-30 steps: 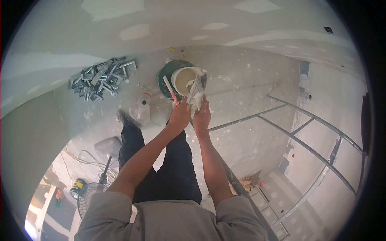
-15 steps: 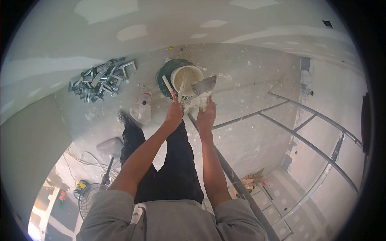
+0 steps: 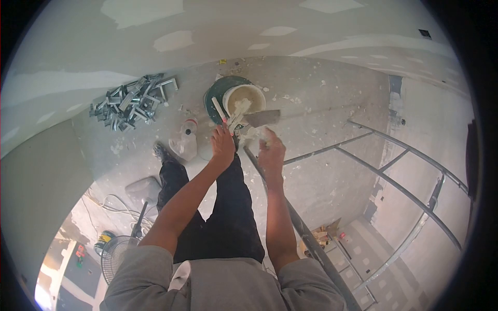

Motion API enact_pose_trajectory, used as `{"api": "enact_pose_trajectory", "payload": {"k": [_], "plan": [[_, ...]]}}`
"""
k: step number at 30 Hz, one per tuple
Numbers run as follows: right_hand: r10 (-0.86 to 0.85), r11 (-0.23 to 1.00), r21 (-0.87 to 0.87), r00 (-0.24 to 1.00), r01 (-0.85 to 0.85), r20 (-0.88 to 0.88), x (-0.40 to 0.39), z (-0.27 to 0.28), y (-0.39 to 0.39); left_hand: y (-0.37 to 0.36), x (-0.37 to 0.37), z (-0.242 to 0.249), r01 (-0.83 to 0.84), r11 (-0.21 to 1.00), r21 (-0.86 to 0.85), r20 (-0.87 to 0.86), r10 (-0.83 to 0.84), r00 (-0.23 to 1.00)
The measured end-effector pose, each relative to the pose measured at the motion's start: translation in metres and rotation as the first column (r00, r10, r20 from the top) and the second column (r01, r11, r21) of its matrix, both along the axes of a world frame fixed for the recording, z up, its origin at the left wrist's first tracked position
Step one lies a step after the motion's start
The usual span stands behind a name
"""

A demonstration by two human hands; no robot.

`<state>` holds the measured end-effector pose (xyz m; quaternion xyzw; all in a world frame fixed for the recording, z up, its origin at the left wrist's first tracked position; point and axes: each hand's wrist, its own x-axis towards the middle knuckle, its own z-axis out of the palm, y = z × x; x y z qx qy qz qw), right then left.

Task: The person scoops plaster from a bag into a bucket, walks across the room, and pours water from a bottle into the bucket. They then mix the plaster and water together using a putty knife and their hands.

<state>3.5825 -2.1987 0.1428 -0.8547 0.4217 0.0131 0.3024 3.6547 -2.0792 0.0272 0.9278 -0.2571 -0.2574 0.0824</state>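
Observation:
I look straight down from a height at my own arms and dark trousers. My left hand (image 3: 223, 146) grips a narrow putty knife (image 3: 236, 115) loaded with white compound, and a pale stick with a red end pokes out beside it. My right hand (image 3: 271, 154) grips a wide taping knife (image 3: 262, 118), its grey blade held flat and pointing right. The two blades meet just above my hands. Directly beyond them on the floor stands a white bucket of compound (image 3: 244, 99) on a dark green lid (image 3: 215, 98).
A heap of metal track offcuts (image 3: 132, 101) lies at the left on the dusty floor. A plastic jug (image 3: 185, 142) stands near my foot. Scaffold rails (image 3: 384, 176) run across the right. A fan (image 3: 116, 254) and cables sit at lower left. Patched drywall surrounds the room.
The wide blade has turned from edge-on upright to flat and pointing right. The narrow knife has come up onto it with compound. Both hands have shifted slightly down.

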Motion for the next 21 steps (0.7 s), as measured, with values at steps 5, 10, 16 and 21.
{"api": "enact_pose_trajectory", "payload": {"k": [5,10,16,21], "plan": [[0.120,0.992,-0.033,0.993,-0.119,0.017,0.022,-0.047,0.022,-0.002,-0.014,-0.011,0.041,0.999,0.030,0.227,-0.047,0.973],[-0.008,0.996,-0.094,0.991,-0.005,-0.131,0.049,-0.063,0.009,-0.001,-0.016,-0.002,0.124,0.988,0.095,0.166,-0.138,0.976],[0.102,0.983,-0.158,0.995,-0.097,0.025,0.036,-0.050,-0.007,0.008,-0.017,-0.007,0.052,0.996,0.071,0.125,-0.060,0.990],[-0.041,0.994,-0.107,0.986,0.024,-0.163,0.019,-0.021,-0.004,0.013,-0.007,0.007,-0.005,1.000,0.013,0.049,0.004,0.999]]}}
